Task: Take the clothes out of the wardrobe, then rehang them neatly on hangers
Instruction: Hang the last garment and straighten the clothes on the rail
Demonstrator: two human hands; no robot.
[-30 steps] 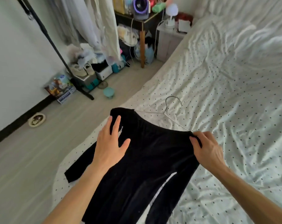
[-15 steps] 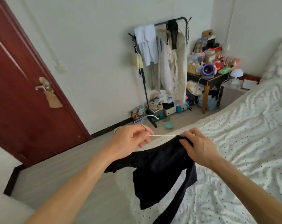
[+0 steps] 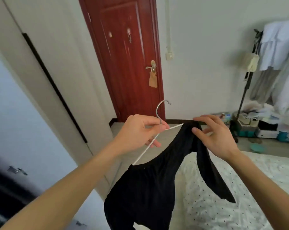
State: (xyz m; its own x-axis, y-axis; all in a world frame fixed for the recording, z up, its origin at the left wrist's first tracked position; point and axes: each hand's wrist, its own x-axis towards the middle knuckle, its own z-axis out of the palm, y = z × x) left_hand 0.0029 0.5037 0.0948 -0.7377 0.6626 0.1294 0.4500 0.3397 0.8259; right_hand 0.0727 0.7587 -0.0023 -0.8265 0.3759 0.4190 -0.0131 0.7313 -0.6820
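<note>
One black garment (image 3: 148, 188), seemingly a top, droops lopsided off a white hanger (image 3: 141, 155)

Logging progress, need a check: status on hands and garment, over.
Left hand grips thin white wire hanger below its hook. Right hand pinches black long-sleeved garment at shoulder. Garment on hanger. Nothing blocking.
</note>
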